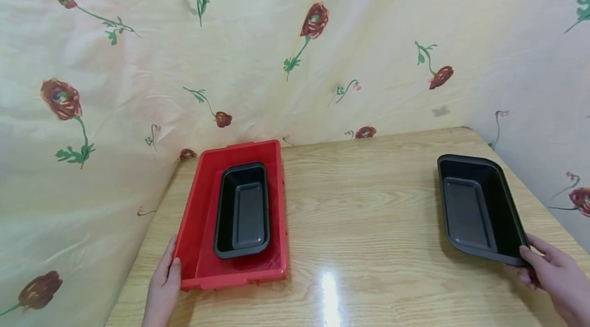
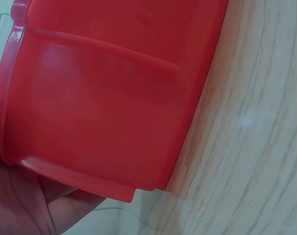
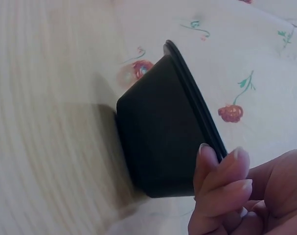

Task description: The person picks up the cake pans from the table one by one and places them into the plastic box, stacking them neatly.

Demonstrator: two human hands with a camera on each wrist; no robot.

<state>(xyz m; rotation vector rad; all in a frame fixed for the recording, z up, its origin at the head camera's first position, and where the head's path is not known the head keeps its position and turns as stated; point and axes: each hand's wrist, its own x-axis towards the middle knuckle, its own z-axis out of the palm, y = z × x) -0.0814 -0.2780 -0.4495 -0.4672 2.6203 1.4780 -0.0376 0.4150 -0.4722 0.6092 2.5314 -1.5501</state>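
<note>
Two hands in my feed, both gripping. Left hand (image 1: 162,283): thumb and fingers pinching the near-left corner of the red tray (image 1: 235,281); left wrist view shows fingers running behind its rim. Right hand (image 1: 553,273): pinching the near-right rim corner of a black pan (image 1: 470,211), thumb above, other fingers (image 3: 224,196) bent against the outer side.

From the left fingers, the tray stretches forward and rightward over the desk (image 1: 359,214). Inside it, right of those fingers, I get a second black pan (image 1: 251,214), oblong, open side up, nearer the tray's right wall; neither hand touches it.

From the right fingers, the held pan reaches forward and left, open side up, a bit tilted. Can't tell whether its base touches wood.

Further out: bare wood between the hands, a bright glare spot (image 1: 330,299) nearer me, about midway. Past both sets of fingers, flower-print cloth (image 1: 258,55) hangs behind the desk's far edge and along both sides, red blooms, green stems.
</note>
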